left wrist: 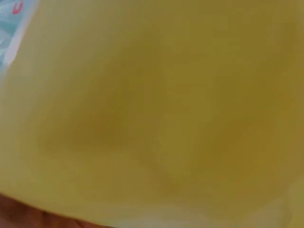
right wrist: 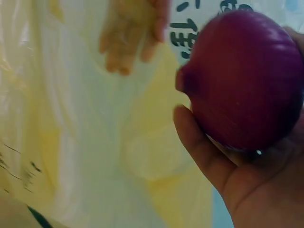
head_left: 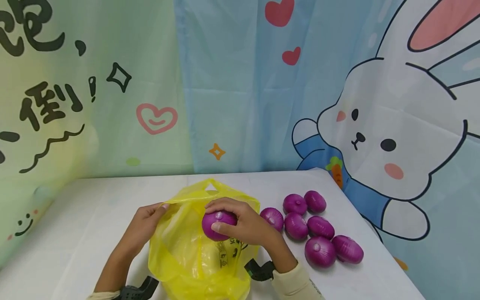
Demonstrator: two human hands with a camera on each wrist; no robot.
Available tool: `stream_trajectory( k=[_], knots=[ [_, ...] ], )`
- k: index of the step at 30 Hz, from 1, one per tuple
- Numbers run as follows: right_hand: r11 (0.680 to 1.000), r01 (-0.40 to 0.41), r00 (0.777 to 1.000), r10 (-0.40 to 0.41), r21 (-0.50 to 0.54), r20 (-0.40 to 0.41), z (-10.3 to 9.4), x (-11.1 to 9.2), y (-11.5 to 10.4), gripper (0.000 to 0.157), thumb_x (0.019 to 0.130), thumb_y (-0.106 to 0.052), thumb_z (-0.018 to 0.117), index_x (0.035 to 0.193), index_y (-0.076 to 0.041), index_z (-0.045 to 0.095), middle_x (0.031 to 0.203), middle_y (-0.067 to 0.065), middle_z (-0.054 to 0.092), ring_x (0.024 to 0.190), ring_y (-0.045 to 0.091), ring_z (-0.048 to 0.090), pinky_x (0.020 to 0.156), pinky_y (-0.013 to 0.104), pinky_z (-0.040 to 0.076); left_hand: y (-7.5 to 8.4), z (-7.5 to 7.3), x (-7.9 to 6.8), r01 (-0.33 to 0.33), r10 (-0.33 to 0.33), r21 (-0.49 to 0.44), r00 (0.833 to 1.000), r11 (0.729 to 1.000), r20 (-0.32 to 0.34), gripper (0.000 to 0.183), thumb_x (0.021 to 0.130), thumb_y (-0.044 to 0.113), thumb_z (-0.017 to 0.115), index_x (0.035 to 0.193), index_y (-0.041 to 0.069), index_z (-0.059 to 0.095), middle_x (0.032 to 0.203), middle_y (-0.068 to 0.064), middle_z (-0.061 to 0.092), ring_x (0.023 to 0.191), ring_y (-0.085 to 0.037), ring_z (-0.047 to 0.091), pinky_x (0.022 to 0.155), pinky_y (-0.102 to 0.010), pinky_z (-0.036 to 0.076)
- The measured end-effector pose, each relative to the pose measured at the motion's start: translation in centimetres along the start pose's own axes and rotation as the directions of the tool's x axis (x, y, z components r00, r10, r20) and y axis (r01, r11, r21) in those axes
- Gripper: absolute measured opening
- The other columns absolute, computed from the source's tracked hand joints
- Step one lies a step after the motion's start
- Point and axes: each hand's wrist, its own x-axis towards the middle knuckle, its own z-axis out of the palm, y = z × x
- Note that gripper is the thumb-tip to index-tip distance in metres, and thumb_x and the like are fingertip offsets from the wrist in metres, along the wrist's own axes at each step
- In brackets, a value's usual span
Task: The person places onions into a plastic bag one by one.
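A yellow plastic bag [head_left: 180, 260] with dark print stands on the white table. My left hand [head_left: 146, 225] pinches its upper left edge between thumb and fingers. In my right hand [head_left: 243, 221] is a purple onion [head_left: 214, 230], gripped with the fingers over its top and the thumb across its near side, at the bag's mouth. The right wrist view shows that onion [right wrist: 247, 80] large, and the left hand's fingers [right wrist: 124, 47] blurred behind the thin plastic. Yellow plastic [left wrist: 166, 118] fills nearly all of the left wrist view, hiding most of the left hand.
Several more purple onions [head_left: 320, 252] sit grouped on the table [head_left: 375, 279] right of the bag, close to my right forearm. A printed curtain [head_left: 232, 83] with a rabbit and hearts hangs behind the table's far edge.
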Motion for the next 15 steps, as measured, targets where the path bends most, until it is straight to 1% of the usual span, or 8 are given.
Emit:
stream_trajectory(
  k=[2,5,8,11,15],
  knots=[
    [1.000,-0.020,0.999,0.020,0.005,0.047,0.5,0.1,1.2,0.028,0.093,-0.007,0.065,0.121,-0.006,0.063,0.130,0.010,0.057,0.118,0.022,0.053,0.084,0.030,0.052,-0.1,0.0,-0.1,0.002,-0.002,-0.001,1.000,1.000,0.001,0.045,0.104,0.033,0.047,0.124,-0.004,0.061,0.105,-0.017,0.064,0.081,-0.025,0.060,0.071,-0.030,0.052],
    [0.995,-0.099,0.992,0.100,-0.010,0.081,1.1,0.2,2.1,0.027,0.095,-0.013,0.064,0.122,-0.011,0.063,0.128,0.004,0.059,0.114,0.017,0.054,0.084,0.028,0.052,0.0,0.1,-0.2,0.000,0.000,-0.003,1.000,1.000,0.004,0.045,0.104,0.034,0.047,0.123,-0.004,0.062,0.104,-0.018,0.064,0.081,-0.026,0.060,0.071,-0.030,0.052],
    [0.978,-0.207,0.974,0.208,-0.026,0.086,1.4,0.2,2.8,0.026,0.096,-0.021,0.063,0.122,-0.017,0.063,0.122,-0.002,0.061,0.106,0.014,0.056,0.083,0.027,0.052,0.3,0.2,-0.3,-0.014,0.014,-0.009,1.000,1.000,0.005,0.045,0.104,0.034,0.047,0.121,-0.004,0.064,0.102,-0.018,0.064,0.080,-0.027,0.060,0.071,-0.031,0.052],
    [0.956,-0.292,0.952,0.295,-0.039,0.080,1.5,0.2,3.4,0.026,0.097,-0.029,0.062,0.121,-0.020,0.065,0.117,-0.005,0.062,0.101,0.013,0.058,0.080,0.026,0.052,0.6,0.4,-0.3,-0.018,0.018,-0.016,1.000,1.000,0.008,0.043,0.104,0.033,0.047,0.121,-0.004,0.064,0.100,-0.017,0.065,0.080,-0.028,0.060,0.070,-0.031,0.052],
    [0.936,-0.346,0.935,0.350,-0.059,0.062,2.0,0.3,4.3,0.031,0.096,-0.034,0.062,0.120,-0.016,0.066,0.115,-0.004,0.062,0.098,0.012,0.058,0.079,0.025,0.052,0.9,0.6,-0.3,-0.013,0.013,-0.020,1.000,1.000,0.015,0.043,0.104,0.031,0.047,0.122,-0.004,0.063,0.098,-0.016,0.065,0.080,-0.028,0.060,0.069,-0.031,0.053]
  ],
)
